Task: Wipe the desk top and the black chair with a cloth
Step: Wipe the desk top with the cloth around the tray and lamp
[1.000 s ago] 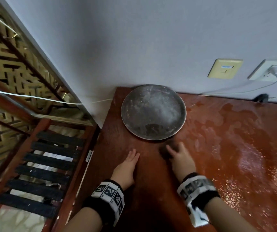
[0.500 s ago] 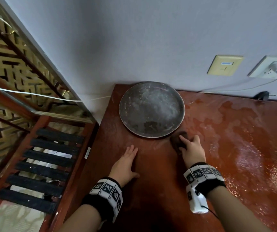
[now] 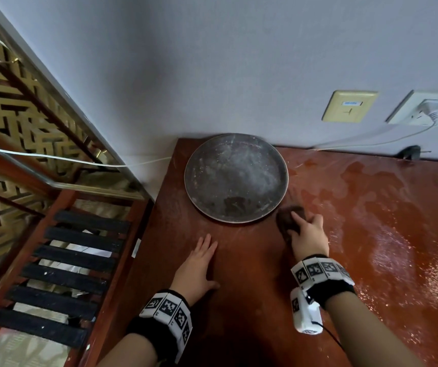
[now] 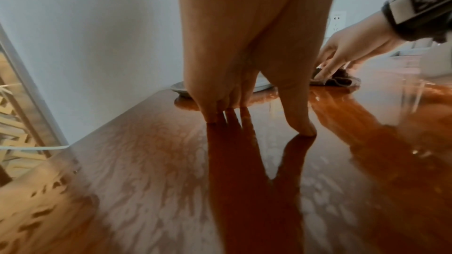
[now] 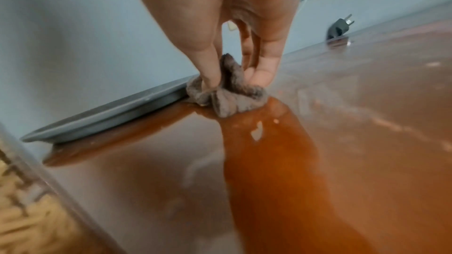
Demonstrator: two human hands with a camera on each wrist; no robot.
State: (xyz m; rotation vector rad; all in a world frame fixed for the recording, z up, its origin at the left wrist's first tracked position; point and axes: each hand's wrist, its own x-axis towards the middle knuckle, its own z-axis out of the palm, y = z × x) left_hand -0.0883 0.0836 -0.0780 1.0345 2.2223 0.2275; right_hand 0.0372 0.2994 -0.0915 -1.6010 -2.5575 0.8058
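Note:
A glossy red-brown desk top (image 3: pixel 252 287) (image 4: pixel 146 161) (image 5: pixel 318 161) fills the middle and right, dusty toward the right. My right hand (image 3: pixel 306 234) (image 5: pixel 240 76) (image 4: pixel 342 59) pinches a bunched dark brown cloth (image 3: pixel 288 219) (image 5: pixel 227 96) (image 4: pixel 342 81) and presses it on the desk, just right of the round plate's near edge. Flat on the desk to the left lies my left hand (image 3: pixel 199 263) (image 4: pixel 257 119), fingers straight, holding nothing. No black chair is in view.
A round grey metal plate (image 3: pixel 235 177) (image 5: pixel 102 121) sits at the desk's back left against the wall. A black plug (image 3: pixel 411 152) (image 5: pixel 338 27) lies at the back edge, wall sockets (image 3: pixel 424 109) above. A slatted wooden rack (image 3: pixel 61 276) stands left of the desk.
My right hand with the cloth has slid to the right and slightly away, along the plate's near rim. The left hand has stayed flat in place.

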